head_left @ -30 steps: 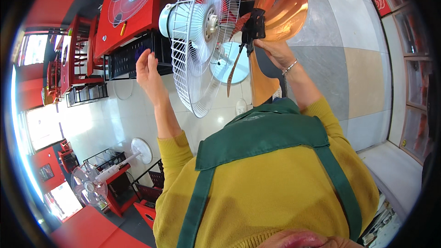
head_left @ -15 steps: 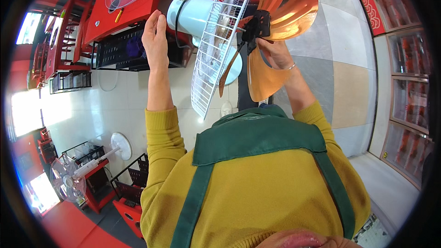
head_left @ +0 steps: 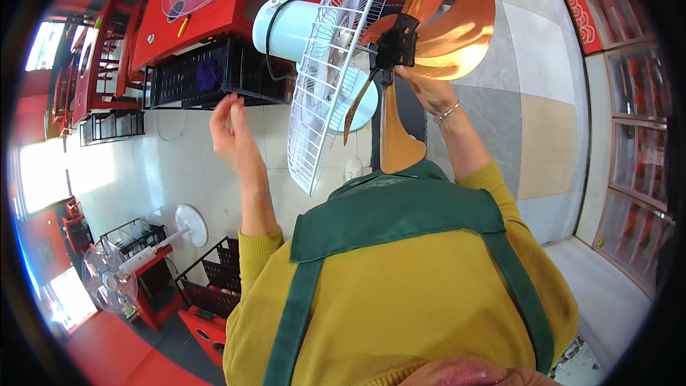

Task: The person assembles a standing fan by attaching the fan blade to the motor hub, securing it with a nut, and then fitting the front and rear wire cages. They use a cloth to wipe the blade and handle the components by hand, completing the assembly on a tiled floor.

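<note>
Pale floor tiles point(head_left: 179, 164) lie below. Right hand point(head_left: 421, 89) fingers grip the orange blade point(head_left: 443, 25) hub, seated before the white rear grille point(head_left: 336, 71); left hand point(head_left: 229, 125), fingers loosely spread, hangs beside the grille, empty. Front guard not yet fitted.

Open air is left beside the left hand point(head_left: 230, 129); rightward passage is blocked by the white wire guard point(head_left: 336, 64) and orange blades point(head_left: 436, 21).
</note>
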Available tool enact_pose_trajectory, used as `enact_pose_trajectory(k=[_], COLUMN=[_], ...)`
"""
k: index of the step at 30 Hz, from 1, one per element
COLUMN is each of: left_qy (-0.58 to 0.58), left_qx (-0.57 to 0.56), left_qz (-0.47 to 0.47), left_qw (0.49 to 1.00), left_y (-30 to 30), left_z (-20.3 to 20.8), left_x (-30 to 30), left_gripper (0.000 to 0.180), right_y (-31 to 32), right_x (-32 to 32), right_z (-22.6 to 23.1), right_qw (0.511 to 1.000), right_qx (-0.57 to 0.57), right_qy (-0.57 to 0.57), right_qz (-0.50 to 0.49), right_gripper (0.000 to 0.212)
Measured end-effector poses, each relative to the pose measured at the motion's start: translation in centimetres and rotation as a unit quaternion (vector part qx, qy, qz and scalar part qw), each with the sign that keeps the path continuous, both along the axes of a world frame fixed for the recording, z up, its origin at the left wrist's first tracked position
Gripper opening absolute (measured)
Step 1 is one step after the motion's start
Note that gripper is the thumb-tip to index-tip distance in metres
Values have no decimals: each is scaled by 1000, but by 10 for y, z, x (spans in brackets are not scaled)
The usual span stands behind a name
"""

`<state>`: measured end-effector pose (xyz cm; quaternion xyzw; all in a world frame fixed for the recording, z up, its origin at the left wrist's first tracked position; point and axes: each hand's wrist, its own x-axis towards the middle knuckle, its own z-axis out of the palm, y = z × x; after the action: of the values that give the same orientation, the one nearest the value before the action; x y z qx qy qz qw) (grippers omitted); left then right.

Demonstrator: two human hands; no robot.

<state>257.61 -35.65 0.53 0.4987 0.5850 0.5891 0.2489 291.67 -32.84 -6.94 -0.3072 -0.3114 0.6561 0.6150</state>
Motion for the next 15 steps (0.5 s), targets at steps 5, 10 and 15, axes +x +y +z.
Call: enact_pose_trajectory(k=[5,10,15], left_qy=[86,83,13], left_qx=[-87,-128,-112], left_qz=[84,26,96], left_qw=[989,988,989], left_y=[-121,-169,-160], left_z=[-38,-69,-71], left_x=[-2,55,88], left_gripper=[11,11,18], right_y=[4,4,-3], right_x=[8,32,62], right_z=[1,-9,-14], right_qw=[997,989,980], right_qx=[-13,16,5], right_qy=[-67,-144,-197], right_qz=[-20,-24,-4], right_gripper=[50,52,46])
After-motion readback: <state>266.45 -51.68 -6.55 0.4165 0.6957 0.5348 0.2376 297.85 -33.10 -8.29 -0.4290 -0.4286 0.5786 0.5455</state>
